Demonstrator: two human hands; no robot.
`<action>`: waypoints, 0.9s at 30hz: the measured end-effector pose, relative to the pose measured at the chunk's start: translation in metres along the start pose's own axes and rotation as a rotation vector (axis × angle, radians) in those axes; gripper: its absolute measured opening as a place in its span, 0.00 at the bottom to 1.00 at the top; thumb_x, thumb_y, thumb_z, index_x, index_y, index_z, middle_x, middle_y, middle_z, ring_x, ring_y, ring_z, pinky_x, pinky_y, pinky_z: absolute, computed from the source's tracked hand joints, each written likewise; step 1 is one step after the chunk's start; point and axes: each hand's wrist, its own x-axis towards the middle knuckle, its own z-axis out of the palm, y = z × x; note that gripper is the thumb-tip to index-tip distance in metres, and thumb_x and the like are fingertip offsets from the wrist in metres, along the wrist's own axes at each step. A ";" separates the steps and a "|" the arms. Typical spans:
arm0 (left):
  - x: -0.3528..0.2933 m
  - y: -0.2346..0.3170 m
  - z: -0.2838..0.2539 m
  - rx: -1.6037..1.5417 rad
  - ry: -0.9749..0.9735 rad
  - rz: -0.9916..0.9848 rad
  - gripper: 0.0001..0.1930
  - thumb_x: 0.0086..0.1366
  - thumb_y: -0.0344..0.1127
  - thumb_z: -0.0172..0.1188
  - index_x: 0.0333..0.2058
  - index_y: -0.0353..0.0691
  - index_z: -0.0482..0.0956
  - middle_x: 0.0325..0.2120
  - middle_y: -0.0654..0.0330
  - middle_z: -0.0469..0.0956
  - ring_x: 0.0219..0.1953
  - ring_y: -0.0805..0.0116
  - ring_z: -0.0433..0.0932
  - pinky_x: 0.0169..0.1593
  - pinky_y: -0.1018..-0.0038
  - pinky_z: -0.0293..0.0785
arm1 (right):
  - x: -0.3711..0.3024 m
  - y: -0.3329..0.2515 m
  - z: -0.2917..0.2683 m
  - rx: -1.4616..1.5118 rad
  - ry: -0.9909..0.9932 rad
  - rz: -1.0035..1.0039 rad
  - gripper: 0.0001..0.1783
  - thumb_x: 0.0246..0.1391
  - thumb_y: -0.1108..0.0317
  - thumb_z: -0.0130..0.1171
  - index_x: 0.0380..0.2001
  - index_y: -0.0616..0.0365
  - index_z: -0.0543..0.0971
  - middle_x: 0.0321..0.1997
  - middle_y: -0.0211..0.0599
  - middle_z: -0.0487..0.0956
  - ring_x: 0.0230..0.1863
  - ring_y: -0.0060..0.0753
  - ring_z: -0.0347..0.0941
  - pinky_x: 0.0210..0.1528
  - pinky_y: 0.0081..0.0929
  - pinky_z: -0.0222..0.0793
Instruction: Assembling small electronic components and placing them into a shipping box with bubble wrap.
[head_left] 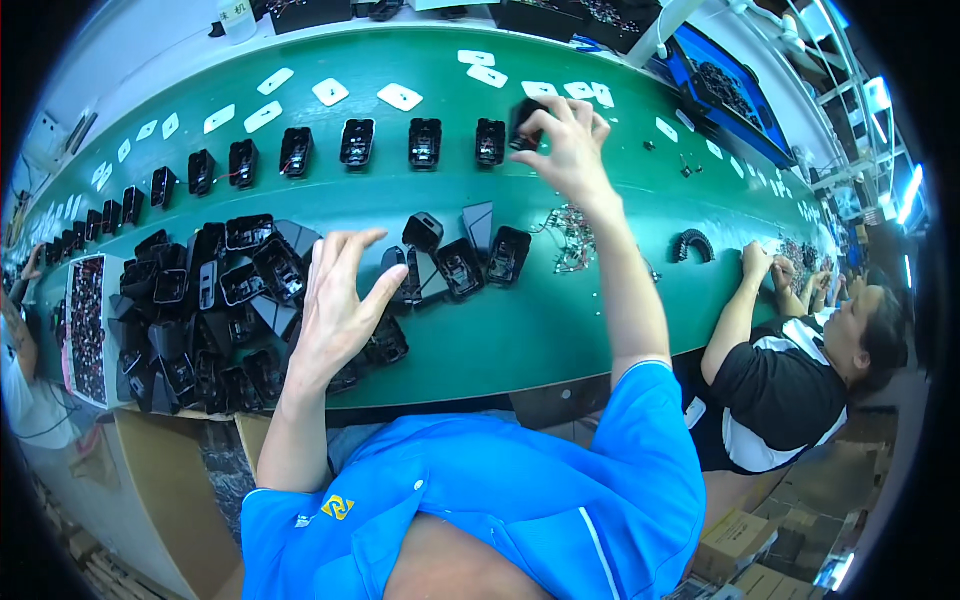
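My right hand (568, 145) reaches to the far side of the green bench, its fingers closed on a black plastic housing (524, 122) at the right end of a row. Beside it stands another open black housing (490, 142) with small parts inside, and more like it run off to the left. My left hand (345, 295) hovers with fingers spread beside a heap of black housings (215, 310), holding nothing. Several loose housings (460, 268) lie to the right of that hand. A tangle of thin wires with small parts (572, 240) rests near my right forearm.
White cards (400, 97) lie scattered along the far side of the green bench (520, 350). A white tray of small parts (88, 330) stands at the left. At the right are a coiled black cable (693, 246), a screen (725, 85) and a co-worker (790, 380).
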 end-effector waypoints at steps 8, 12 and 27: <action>-0.008 -0.003 0.015 0.257 -0.039 -0.001 0.23 0.63 0.37 0.63 0.55 0.34 0.73 0.45 0.51 0.75 0.40 0.56 0.71 0.52 0.64 0.65 | 0.013 0.060 0.034 -0.123 -0.400 0.123 0.19 0.37 0.55 0.78 0.32 0.49 0.84 0.63 0.28 0.72 0.65 0.41 0.57 0.68 0.51 0.43; -0.001 -0.010 0.024 0.289 0.022 0.044 0.22 0.62 0.34 0.61 0.55 0.35 0.74 0.43 0.51 0.76 0.40 0.57 0.70 0.51 0.64 0.64 | 0.015 0.063 0.034 -0.134 -0.468 0.135 0.20 0.36 0.55 0.78 0.33 0.48 0.85 0.63 0.28 0.72 0.66 0.41 0.57 0.68 0.53 0.44; 0.027 0.024 -0.013 -0.606 0.296 -0.197 0.24 0.65 0.26 0.55 0.61 0.39 0.70 0.39 0.53 0.78 0.33 0.68 0.77 0.38 0.73 0.76 | 0.018 0.177 0.035 0.199 -0.341 0.576 0.19 0.50 0.54 0.70 0.45 0.45 0.84 0.45 0.33 0.83 0.47 0.37 0.79 0.50 0.39 0.74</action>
